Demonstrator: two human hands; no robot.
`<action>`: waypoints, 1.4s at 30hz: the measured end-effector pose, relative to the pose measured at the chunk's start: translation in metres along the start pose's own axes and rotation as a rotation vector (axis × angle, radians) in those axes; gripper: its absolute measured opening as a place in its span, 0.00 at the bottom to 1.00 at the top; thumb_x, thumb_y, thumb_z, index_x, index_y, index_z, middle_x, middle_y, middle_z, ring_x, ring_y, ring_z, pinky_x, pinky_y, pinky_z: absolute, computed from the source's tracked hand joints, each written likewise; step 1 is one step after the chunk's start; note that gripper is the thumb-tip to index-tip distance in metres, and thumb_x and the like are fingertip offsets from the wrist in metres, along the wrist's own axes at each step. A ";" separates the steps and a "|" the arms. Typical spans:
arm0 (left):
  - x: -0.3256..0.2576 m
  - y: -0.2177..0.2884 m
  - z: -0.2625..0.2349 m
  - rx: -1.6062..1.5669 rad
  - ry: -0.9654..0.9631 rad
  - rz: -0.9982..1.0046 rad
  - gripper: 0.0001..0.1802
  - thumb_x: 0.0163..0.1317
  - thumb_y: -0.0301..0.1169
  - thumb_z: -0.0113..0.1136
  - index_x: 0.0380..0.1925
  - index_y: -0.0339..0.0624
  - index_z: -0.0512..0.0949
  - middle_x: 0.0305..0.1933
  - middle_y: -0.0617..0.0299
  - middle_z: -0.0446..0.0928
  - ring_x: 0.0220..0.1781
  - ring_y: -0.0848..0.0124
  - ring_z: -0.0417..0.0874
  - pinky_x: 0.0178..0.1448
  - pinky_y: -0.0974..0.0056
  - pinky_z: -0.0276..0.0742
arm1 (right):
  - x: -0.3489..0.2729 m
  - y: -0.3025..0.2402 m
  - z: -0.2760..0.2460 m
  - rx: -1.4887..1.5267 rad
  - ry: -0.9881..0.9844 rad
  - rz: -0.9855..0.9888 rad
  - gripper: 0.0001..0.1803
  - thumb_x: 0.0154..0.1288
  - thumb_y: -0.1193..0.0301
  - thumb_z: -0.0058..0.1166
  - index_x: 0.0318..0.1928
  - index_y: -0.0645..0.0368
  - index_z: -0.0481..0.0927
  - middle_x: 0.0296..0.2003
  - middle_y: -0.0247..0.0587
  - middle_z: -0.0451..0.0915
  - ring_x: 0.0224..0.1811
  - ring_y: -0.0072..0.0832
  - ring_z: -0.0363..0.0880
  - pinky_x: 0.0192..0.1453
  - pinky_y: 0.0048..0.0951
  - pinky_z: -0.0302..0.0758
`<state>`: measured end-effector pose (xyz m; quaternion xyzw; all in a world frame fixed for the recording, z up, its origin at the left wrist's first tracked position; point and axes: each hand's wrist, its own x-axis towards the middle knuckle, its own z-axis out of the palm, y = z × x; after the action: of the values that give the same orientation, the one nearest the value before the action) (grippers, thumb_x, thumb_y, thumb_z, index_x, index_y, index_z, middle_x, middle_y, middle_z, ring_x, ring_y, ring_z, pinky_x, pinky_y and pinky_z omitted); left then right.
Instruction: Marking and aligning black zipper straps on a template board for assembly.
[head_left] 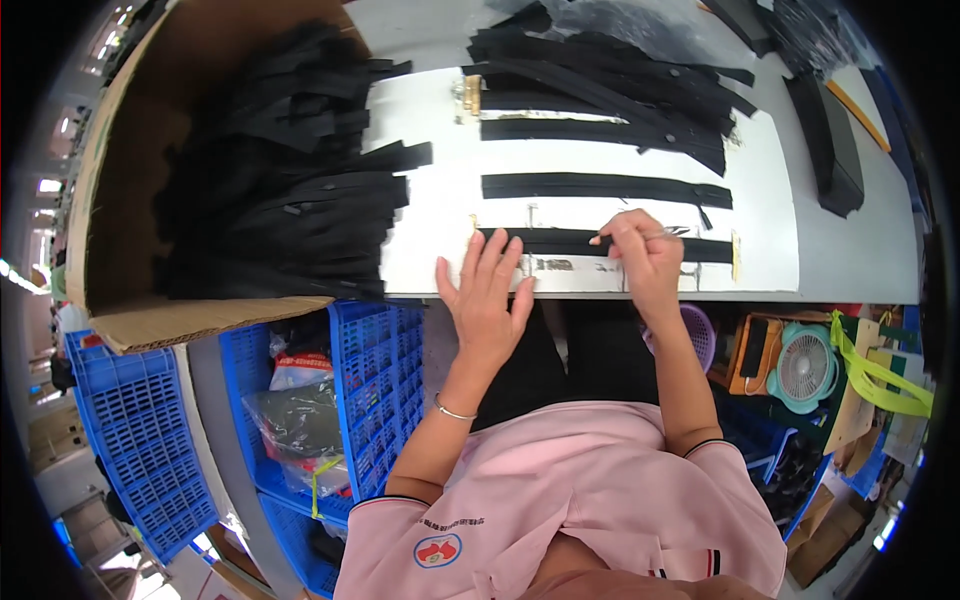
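Two hands – left (483, 290) flat | right (640, 250) pinching zipper strip (560, 242) | three strips laid out

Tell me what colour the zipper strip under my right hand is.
Black, seen in the head view: the zipper strip beneath the right hand.

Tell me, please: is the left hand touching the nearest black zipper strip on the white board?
Touching. In the head view, the left hand's fingertips lie flat on the left end of the nearest black zipper strip.

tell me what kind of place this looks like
Probably a garment or zipper workshop: black zippers lie in rows on a white worktable, a cardboard box holds many more, and blue plastic crates stand below.
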<state>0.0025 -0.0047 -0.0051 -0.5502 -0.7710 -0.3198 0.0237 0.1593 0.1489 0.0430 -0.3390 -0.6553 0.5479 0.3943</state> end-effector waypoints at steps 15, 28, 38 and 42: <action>0.013 0.030 0.002 -0.049 -0.025 0.019 0.27 0.67 0.37 0.68 0.66 0.45 0.79 0.73 0.54 0.74 0.80 0.55 0.66 0.84 0.36 0.36 | 0.009 0.035 -0.034 -0.271 0.080 -0.094 0.11 0.75 0.72 0.57 0.34 0.65 0.84 0.18 0.33 0.76 0.19 0.17 0.70 0.27 0.23 0.68; 0.056 0.071 0.050 -0.322 0.056 0.129 0.10 0.57 0.24 0.73 0.40 0.42 0.88 0.46 0.63 0.84 0.49 0.63 0.82 0.55 0.59 0.71 | 0.003 0.030 -0.031 -0.288 0.261 -0.136 0.09 0.73 0.74 0.58 0.35 0.65 0.85 0.21 0.37 0.81 0.18 0.19 0.74 0.25 0.25 0.69; 0.056 0.072 0.051 -0.317 0.052 0.114 0.10 0.57 0.24 0.73 0.39 0.43 0.89 0.46 0.64 0.83 0.49 0.63 0.81 0.55 0.59 0.71 | 0.007 0.035 -0.032 -0.441 0.154 -0.144 0.11 0.73 0.70 0.59 0.32 0.63 0.83 0.21 0.38 0.80 0.17 0.28 0.74 0.24 0.29 0.69; 0.054 0.071 0.050 -0.316 0.047 0.114 0.10 0.57 0.24 0.73 0.39 0.43 0.89 0.46 0.64 0.83 0.49 0.64 0.81 0.55 0.59 0.70 | 0.008 0.032 -0.032 -0.496 0.131 -0.141 0.10 0.73 0.70 0.60 0.33 0.62 0.83 0.21 0.39 0.80 0.17 0.28 0.74 0.25 0.29 0.69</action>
<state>0.0586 0.0799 0.0098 -0.5822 -0.6778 -0.4481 -0.0269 0.1841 0.1756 0.0152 -0.4135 -0.7647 0.3185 0.3780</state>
